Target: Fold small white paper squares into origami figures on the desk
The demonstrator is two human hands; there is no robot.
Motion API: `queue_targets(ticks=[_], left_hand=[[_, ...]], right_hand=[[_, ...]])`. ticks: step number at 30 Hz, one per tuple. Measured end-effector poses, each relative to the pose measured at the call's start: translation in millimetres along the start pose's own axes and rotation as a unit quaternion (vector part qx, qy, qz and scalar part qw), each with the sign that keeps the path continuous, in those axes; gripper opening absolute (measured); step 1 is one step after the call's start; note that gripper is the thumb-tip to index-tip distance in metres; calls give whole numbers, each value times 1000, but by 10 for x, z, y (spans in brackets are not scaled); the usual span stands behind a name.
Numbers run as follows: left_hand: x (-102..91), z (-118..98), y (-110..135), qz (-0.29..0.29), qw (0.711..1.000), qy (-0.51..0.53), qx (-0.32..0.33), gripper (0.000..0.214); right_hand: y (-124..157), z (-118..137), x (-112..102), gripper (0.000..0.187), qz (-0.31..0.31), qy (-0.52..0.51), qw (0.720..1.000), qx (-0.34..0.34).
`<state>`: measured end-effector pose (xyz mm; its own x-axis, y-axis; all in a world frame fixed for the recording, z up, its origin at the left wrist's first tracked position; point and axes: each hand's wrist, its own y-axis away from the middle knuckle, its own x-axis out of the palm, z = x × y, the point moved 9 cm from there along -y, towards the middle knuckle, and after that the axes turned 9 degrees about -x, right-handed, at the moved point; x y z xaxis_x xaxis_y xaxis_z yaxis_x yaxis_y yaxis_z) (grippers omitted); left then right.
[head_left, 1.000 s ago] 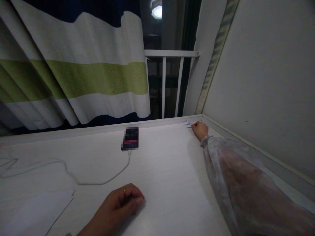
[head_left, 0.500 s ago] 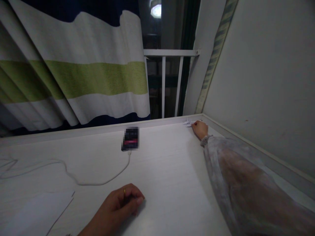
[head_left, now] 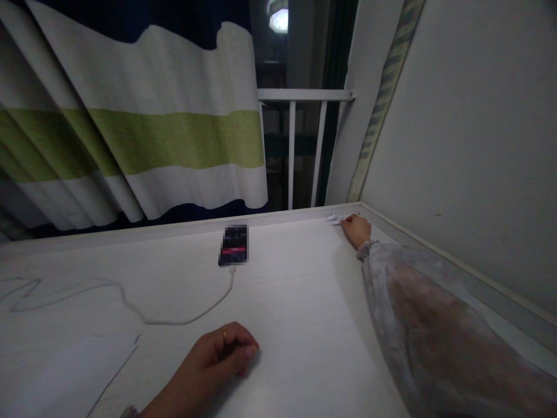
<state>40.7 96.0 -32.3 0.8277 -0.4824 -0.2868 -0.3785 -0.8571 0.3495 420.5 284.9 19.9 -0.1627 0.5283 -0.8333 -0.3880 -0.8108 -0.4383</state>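
Nothing has shifted: the right hand (head_left: 357, 230) stays stretched toward one o'clock, fingertips at the folded paper figure (head_left: 336, 217), its grip hidden, so the paper stays put. The left hand (head_left: 221, 357) rests clenched, empty, at six o'clock.

White table (head_left: 300, 302): phone (head_left: 234, 246) near far edge, white cable (head_left: 174, 320) running from it, paper sheet (head_left: 65, 371) near left, small folded paper (head_left: 335, 217) in far right corner.
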Motion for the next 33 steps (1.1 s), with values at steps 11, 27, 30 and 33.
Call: queue_targets(ticks=[11,27,30,33], left_hand=[[-40,-93,58,-21,999,22,25,27],[-150,-408,599,-190,922,-254,222,22],[-345,-319,846,-265,883,-334,196,25],[-708,-154,1129,-367,821,-416,132,25]], right_hand=[[325,-129,-318,27,-63,-94,992,52],[2786,2329,-1270,29,-74,-346,782,-513],[3238,2637,-1193,26,-25,-300,729,-615],[3453,2724,-1146,27,6,-272,693,-668]])
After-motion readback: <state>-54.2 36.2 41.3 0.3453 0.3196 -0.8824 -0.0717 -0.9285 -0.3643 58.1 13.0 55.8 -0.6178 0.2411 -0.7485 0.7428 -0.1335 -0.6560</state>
